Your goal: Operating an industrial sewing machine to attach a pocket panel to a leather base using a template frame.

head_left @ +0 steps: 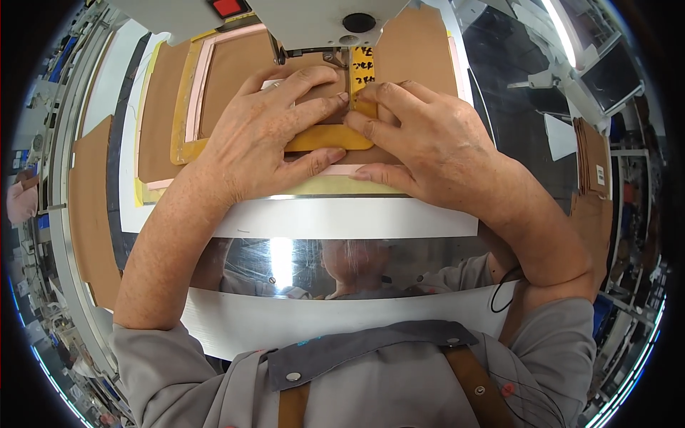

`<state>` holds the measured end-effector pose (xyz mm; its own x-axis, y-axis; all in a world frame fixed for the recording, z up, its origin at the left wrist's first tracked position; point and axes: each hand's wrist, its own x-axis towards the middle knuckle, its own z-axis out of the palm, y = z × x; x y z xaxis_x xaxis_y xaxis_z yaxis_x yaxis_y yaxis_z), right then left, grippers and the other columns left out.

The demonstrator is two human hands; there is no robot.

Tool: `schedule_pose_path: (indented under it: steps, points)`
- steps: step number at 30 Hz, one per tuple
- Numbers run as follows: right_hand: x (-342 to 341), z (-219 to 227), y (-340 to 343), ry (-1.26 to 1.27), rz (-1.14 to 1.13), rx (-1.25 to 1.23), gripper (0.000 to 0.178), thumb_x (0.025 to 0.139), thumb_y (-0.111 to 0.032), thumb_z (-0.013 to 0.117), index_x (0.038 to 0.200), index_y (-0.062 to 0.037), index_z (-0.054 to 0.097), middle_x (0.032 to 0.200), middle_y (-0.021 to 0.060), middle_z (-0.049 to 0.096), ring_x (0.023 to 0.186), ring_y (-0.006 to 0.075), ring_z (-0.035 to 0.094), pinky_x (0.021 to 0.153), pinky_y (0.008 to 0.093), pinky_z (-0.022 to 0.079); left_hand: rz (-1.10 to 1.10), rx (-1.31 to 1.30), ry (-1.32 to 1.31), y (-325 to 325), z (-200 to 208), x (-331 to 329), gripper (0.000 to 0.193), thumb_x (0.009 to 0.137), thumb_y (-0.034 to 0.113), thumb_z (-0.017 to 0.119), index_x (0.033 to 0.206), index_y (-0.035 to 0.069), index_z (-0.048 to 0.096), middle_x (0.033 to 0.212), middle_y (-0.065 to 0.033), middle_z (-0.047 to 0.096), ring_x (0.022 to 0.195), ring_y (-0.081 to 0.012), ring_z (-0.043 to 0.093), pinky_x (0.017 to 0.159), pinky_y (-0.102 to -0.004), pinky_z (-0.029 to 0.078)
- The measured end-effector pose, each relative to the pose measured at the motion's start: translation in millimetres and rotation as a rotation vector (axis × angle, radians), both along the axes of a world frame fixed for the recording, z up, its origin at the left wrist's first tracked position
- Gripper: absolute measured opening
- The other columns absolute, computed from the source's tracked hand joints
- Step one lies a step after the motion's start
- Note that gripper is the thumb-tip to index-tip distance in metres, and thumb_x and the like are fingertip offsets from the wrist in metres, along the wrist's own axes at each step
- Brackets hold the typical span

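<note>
Frame (321, 138) on the brown panel (414, 57), by the machine head (314, 25)
Left hand (267, 135) spread, right hand's (428, 139) thumb and fingers apart; both grips straddle its near bar, apparently steadying it.

A dark grey flap (371, 349) crosses the chest, small blue marks on its upper edge and a round metal snap near each end. Around it spreads a grey shirt (371, 403); beyond its ends, loose grey sleeves (157, 357) finish near the elbows. Brown straps (467, 374) run below it, the right one bearing a ringed stud (479, 390). Right of it, thin dark wires (539, 391) and a reddish spot (507, 389) show. Ahead of it, the left hand (264, 135) and right hand (439, 135) are bare.
</note>
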<state>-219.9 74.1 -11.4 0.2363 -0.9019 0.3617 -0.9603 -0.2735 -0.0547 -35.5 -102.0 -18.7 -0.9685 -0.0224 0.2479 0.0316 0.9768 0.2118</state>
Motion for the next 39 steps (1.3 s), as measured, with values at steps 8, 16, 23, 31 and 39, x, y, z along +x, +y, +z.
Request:
schedule_pose_path:
  steps: [8, 16, 23, 31, 39]
  points:
    - [-10.8, -3.0, -2.3, -0.085, -0.025, 0.037, 0.052, 0.092, -0.045, 0.071, 0.114, 0.0016, 0.066, 0.118, 0.0186, 0.067, 0.113, 0.0315, 0.066, 0.092, 0.0413, 0.057, -0.028, 0.074, 0.01, -9.2, -6.6, -3.6, 0.05, 0.084, 0.029, 0.074, 0.131, 0.013, 0.069, 0.142, -0.0069, 0.061, 0.134, -0.0267, 0.054, 0.117, -0.049, 0.036]
    - [-23.3, -10.6, -7.1, -0.103, -0.015, -0.027, 0.049, 0.094, -0.041, 0.071, 0.114, 0.0035, 0.067, 0.125, 0.0199, 0.067, 0.116, 0.0328, 0.066, 0.098, 0.0416, 0.055, 0.091, -0.015, 0.03, -8.3, -9.6, -7.7, 0.048, 0.084, 0.027, 0.077, 0.131, 0.019, 0.071, 0.139, -0.0016, 0.064, 0.131, -0.026, 0.057, 0.109, -0.0419, 0.041]
    - [-30.1, -12.7, -10.9, -0.14, -0.048, 0.026, 0.051, 0.091, -0.035, 0.074, 0.124, 0.0019, 0.064, 0.133, 0.0173, 0.063, 0.121, 0.0323, 0.063, 0.103, 0.0411, 0.053, 0.209, 0.224, 0.088, -17.9, -12.6, -12.3, 0.048, 0.089, 0.042, 0.074, 0.131, 0.022, 0.07, 0.13, -0.0047, 0.07, 0.122, -0.0248, 0.063, 0.116, -0.0467, 0.037]
    - [-39.1, -12.9, -20.3, -0.052, -0.065, 0.018, 0.054, 0.094, -0.04, 0.07, 0.125, 0.0038, 0.064, 0.134, 0.0193, 0.063, 0.125, 0.0322, 0.062, 0.106, 0.0415, 0.052, 0.203, 0.187, -0.013, -33.4, -16.3, -17.4, 0.045, 0.09, 0.047, 0.072, 0.127, 0.021, 0.074, 0.12, -0.007, 0.075, 0.121, -0.0262, 0.064, 0.123, -0.0449, 0.031]
    - [-40.4, -8.8, -27.9, -0.026, -0.126, 0.091, 0.055, 0.094, -0.033, 0.071, 0.136, 0.0009, 0.06, 0.138, 0.0191, 0.06, 0.126, 0.0342, 0.06, 0.109, 0.0418, 0.049, 0.3, 0.165, -0.066, -48.1, -27.7, -20.7, 0.055, 0.092, 0.061, 0.066, 0.131, 0.024, 0.072, 0.105, -0.0181, 0.07, 0.115, -0.0283, 0.063, 0.109, -0.0421, 0.047]
